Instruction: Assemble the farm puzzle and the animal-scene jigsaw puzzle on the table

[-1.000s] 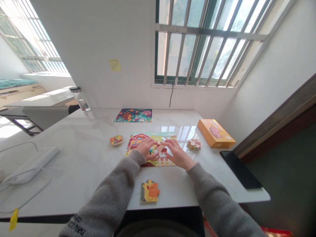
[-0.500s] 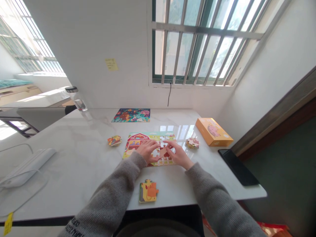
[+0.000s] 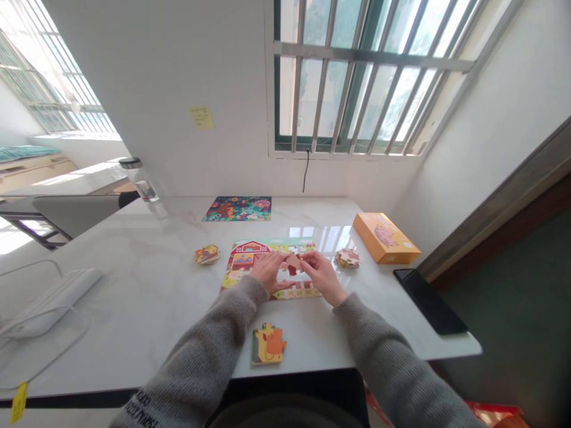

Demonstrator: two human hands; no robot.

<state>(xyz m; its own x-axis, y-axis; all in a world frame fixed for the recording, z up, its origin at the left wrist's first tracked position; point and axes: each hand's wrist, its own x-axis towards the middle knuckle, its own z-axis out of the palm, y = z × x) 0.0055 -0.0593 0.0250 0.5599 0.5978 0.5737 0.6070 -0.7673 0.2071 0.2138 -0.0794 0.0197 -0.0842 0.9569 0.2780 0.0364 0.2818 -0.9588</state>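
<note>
A farm-picture puzzle board (image 3: 250, 255) with a red barn lies on the white marble table (image 3: 147, 285) in front of me. Both hands rest over its middle. My left hand (image 3: 267, 272) and my right hand (image 3: 322, 274) together pinch one small red-and-tan puzzle piece (image 3: 293, 262), lifted slightly above an open white gap in the board. A small pile of loose pieces (image 3: 348, 258) lies just right of the board, another small pile (image 3: 207, 254) to its left.
A stack of orange-yellow pieces (image 3: 267, 345) sits near the table's front edge. A finished colourful puzzle (image 3: 237, 209) lies at the back. An orange box (image 3: 386, 238) and a black tablet (image 3: 429, 300) are at the right, a water bottle (image 3: 145, 187) at back left.
The hands lifted the small piece off the board's middle and drew it a little away from me, fingers now pinching it; the gap beneath shows white.
</note>
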